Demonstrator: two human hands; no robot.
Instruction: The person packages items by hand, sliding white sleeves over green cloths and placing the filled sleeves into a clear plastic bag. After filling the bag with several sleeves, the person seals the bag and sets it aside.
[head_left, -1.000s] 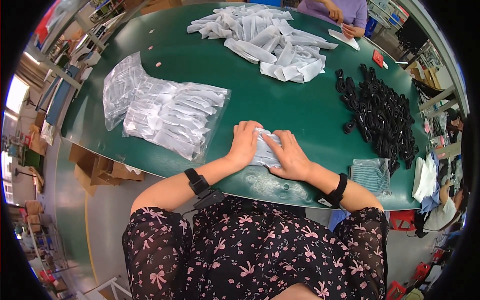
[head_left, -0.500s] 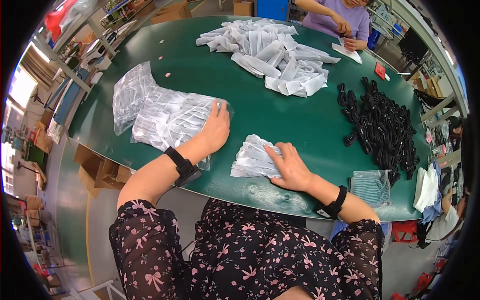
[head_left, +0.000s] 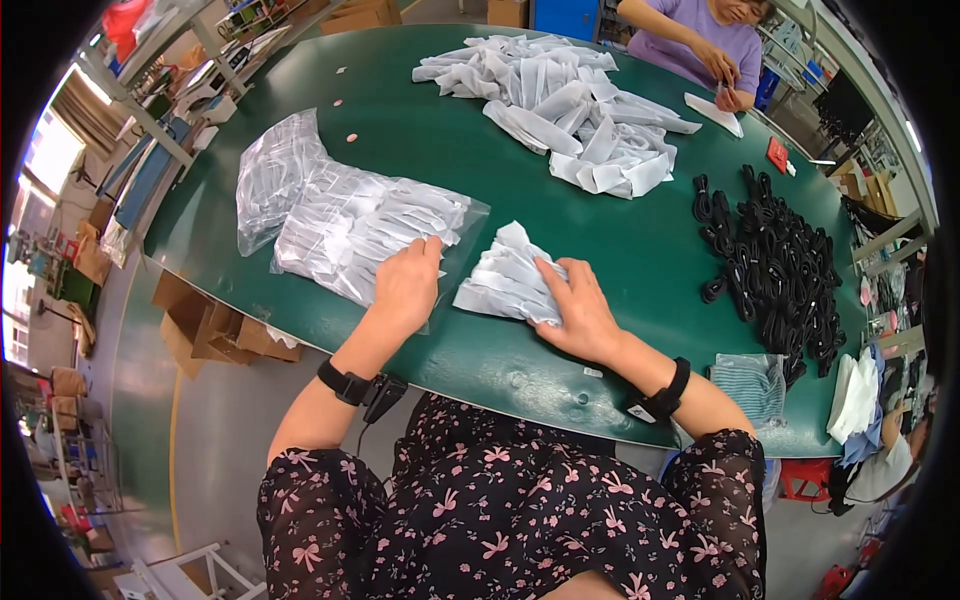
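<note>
The left hand (head_left: 405,285) has left the small fan of white packets (head_left: 510,285) at frame centre and now lies flat, grip apart, on the big clear bag (head_left: 350,225) left of it, while the right hand (head_left: 580,315) presses the packets open-palmed on the green worktop (head_left: 640,250).

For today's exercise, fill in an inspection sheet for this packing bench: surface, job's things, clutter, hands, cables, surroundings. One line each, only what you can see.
Surface: green table, curved front edge.
Job's things: small stack of white packets; large clear bag of packets.
Clutter: heap of white packets at the far side; pile of black coiled items; small red item.
Hands: left hand flat on the clear bag; right hand pressing the small stack. Both wrists wear black bands.
Cables: thin lead hanging from the left wrist band.
Surroundings: cardboard boxes on the floor; another person working across the table.
</note>
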